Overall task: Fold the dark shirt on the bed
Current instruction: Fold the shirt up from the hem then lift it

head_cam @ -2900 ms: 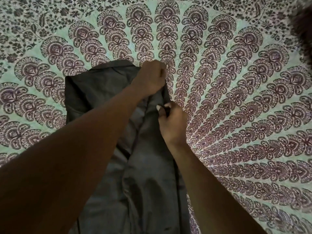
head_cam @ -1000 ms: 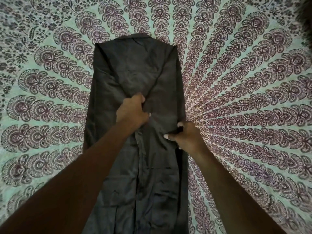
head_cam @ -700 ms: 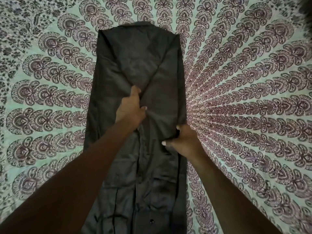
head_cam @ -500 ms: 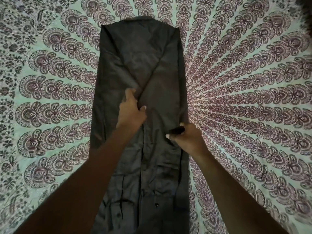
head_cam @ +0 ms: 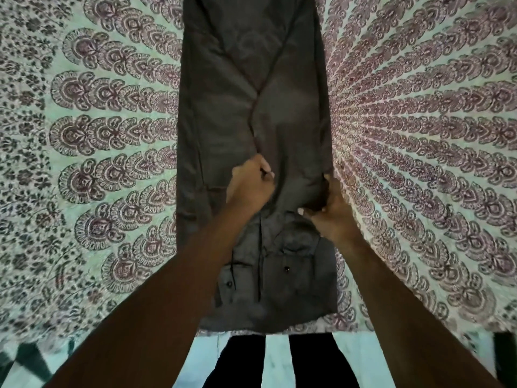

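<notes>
Standing at the bottom centre of the frame, two legs in black trousers [head_cam: 240,362] show against a pale blue-green floor [head_cam: 277,359], close against the bed's near edge. Just above them lies the dark grey cloth shirt [head_cam: 293,135], folded lengthwise into one long narrow strip that runs up the middle of the picture and out past the top edge. Its near end shows two small dark buttons [head_cam: 286,269]. Both bare forearms reach in from the lower corners. The left hand [head_cam: 250,186], at the centre of the frame, has its fingers curled, pinching a fold of the shirt along its middle seam. The right hand [head_cam: 333,217], slightly lower and to the right, pinches the strip's right edge between thumb and fingers. Spreading out on both sides is the mint-green bedspread with maroon peacock-feather print [head_cam: 112,135].
</notes>
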A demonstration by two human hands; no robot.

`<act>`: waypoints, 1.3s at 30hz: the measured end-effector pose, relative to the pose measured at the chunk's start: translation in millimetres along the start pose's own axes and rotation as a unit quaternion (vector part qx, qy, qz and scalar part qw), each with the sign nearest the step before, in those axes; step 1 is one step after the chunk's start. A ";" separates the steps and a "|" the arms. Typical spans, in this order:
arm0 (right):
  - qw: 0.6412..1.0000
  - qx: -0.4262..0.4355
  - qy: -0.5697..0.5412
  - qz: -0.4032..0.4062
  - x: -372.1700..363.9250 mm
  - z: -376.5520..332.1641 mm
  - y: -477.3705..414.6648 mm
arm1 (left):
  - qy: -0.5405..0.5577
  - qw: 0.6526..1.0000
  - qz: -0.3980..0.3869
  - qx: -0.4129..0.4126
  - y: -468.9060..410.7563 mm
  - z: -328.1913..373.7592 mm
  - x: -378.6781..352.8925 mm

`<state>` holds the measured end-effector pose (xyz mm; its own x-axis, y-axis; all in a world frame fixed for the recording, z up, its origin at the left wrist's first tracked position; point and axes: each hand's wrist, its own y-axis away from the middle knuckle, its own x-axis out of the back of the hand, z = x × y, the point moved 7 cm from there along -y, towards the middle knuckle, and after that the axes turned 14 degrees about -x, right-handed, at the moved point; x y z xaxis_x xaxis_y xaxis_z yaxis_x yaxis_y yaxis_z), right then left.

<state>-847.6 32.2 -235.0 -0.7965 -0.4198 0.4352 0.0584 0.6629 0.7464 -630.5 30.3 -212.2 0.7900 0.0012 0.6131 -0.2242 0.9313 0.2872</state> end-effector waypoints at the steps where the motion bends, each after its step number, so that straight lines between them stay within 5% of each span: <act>1: 1.000 -0.004 -0.012 -0.001 -1.4 5.7 3.7 | -0.002 1.000 -0.013 -0.003 6.2 -1.7 -1.5; 16: 0.994 0.014 -0.098 0.038 0.9 50.5 48.7 | 0.090 0.992 0.008 -0.090 83.4 6.3 -1.6; 28: 0.995 -0.040 -0.086 0.023 -10.6 83.6 72.9 | 0.004 0.997 -0.014 -0.071 138.3 -25.6 -22.2; 35: 0.984 0.024 0.112 0.135 -7.9 60.5 88.8 | -0.241 0.947 -0.106 -0.183 150.8 -20.7 -25.5; 39: 0.900 0.203 0.333 0.193 -28.7 25.5 95.9 | -0.313 0.909 -0.144 -0.234 143.6 -28.5 -21.8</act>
<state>-834.5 123.6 -188.7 -0.2185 -0.2987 0.9290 -0.0784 0.9543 0.2884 -663.7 174.4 -205.3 0.2650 -0.3391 0.9026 0.3237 0.9131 0.2480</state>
